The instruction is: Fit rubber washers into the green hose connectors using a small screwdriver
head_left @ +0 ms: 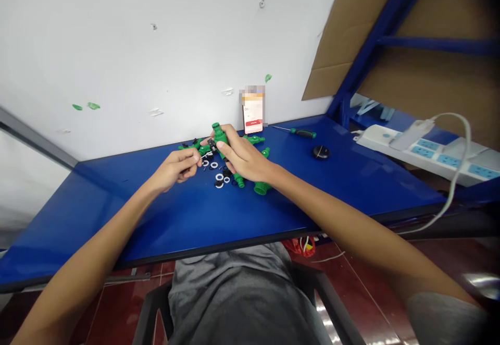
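Near the middle of the table, my right hand (pixel 245 156) is wrapped round a green plastic hose fitting (pixel 217 134) with a black part (pixel 212 145) on its side. To its left, my left hand (pixel 180 167) is closed in a pinch on a thin pale rod (pixel 204 155), whose tip points at the black part; whether they touch I cannot tell. Below the hands lie several white ring washers (pixel 219 177) and small black pieces (pixel 226 171). More green fittings lie around, one (pixel 261 187) under my right wrist.
A lit phone (pixel 253 113) leans against the white wall. A green-and-black screwdriver (pixel 302 133) and a round black object (pixel 321 151) lie to the right. Beyond them are a white power strip (pixel 425 152) with a cable and a blue metal frame (pixel 385 35).
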Demonstrator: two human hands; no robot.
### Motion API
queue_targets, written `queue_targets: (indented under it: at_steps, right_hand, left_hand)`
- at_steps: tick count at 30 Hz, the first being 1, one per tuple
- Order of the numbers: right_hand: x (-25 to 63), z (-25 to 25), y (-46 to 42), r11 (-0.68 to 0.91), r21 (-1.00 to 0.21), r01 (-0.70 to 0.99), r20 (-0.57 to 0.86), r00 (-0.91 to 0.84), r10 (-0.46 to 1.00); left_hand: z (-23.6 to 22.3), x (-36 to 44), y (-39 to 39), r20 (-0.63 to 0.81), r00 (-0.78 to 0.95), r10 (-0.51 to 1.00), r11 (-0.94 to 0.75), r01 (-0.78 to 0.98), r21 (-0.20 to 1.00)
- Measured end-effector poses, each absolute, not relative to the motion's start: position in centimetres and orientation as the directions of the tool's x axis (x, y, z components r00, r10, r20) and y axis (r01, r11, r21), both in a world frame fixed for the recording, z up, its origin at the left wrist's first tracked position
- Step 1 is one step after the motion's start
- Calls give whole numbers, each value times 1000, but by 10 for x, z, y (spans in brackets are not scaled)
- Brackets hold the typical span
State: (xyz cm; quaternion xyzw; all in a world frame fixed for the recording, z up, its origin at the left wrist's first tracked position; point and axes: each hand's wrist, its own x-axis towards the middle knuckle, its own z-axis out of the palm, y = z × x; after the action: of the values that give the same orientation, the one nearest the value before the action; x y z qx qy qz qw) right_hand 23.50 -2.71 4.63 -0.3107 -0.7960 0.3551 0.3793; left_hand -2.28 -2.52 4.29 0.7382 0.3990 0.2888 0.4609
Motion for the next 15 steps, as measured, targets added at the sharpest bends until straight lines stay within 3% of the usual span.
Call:
queue_targets:
  at_steps: [4, 9, 11, 13, 15]
  right_hand:
    - [239, 45, -25, 606, -747, 273, 376, -578, 724]
    - [244, 47, -24, 567, -790, 232, 332, -616, 714]
    - [244, 47, -23, 532, -823, 200, 322, -607, 726]
    - [243, 46, -22, 487, -856, 172, 308, -587, 748]
    - [241, 43, -20, 437, -887, 152, 284, -568, 773]
  left_hand:
    - [46, -24, -25, -201, 586, 785, 61, 250, 966]
    - [47, -19, -29, -288, 590, 754, 161, 258, 953]
    - [45, -15, -32, -222, 570, 791, 63, 285, 957]
    - [41, -12, -35, -49, 527, 848, -189, 388, 902]
    - [37, -10, -38, 185, 489, 852, -477, 581, 659]
